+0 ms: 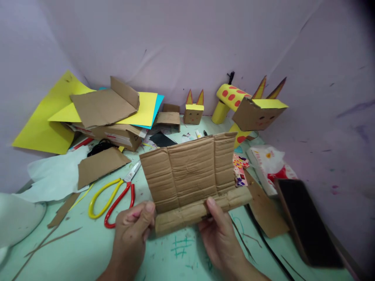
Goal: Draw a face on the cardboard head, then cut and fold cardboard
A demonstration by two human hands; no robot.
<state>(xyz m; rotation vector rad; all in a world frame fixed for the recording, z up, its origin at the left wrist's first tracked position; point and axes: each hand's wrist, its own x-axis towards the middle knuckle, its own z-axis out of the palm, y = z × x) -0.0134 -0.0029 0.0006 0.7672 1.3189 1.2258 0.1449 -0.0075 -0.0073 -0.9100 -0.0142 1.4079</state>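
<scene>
A creased piece of brown cardboard (193,168) stands before me in the head view. Vertical folds split it into panels, and its near edge is curled over into a thick strip. My right hand (218,234) grips that strip from below, thumb on top. At the left end, my left hand (134,230) is closed in a pinch at the cardboard's corner; its fingertips are partly hidden. Scissors (123,191) with one yellow and one red handle lie behind my left hand, blades apart.
Cardboard and yellow sheets (146,105) are piled at the back left. A small eared cardboard box (193,115) and a spotted paper animal (258,113) stand near the wall. To the right are a tissue pack (272,164) and a dark phone (307,222). A white container (20,218) is at left.
</scene>
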